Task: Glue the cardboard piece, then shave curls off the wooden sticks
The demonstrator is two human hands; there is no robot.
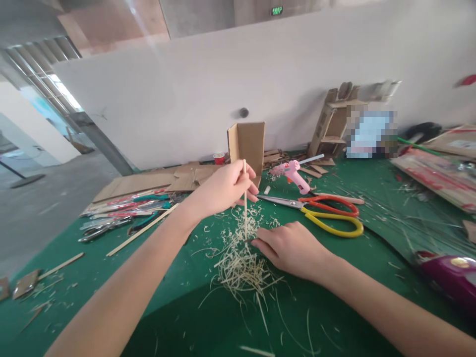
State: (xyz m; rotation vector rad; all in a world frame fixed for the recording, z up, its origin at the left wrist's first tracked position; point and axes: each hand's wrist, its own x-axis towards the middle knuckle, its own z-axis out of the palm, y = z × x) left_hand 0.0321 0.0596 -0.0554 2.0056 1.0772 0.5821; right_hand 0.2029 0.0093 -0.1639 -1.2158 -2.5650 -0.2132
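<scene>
My left hand [236, 182] pinches a thin, pale wooden stick [245, 213] near its top and holds it almost upright. The stick's lower end reaches down to a heap of curled wood shavings [243, 270] on the green table. Beside that lower end my right hand [292, 248] is closed. A small dark edge shows at its fingertips by the stick, but most of what it grips is hidden. Large scissors [327, 210] with red and yellow handles lie just beyond my right hand. Behind them rests a pink glue gun [293, 176].
A folded cardboard piece [251, 141] stands behind my left hand. Pliers and packaged sticks [130, 213] lie at left, near flat cardboard [137, 183]. A cardboard structure [330, 121] stands back right. A purple object [449, 277] sits at the right edge of the green table [178, 307].
</scene>
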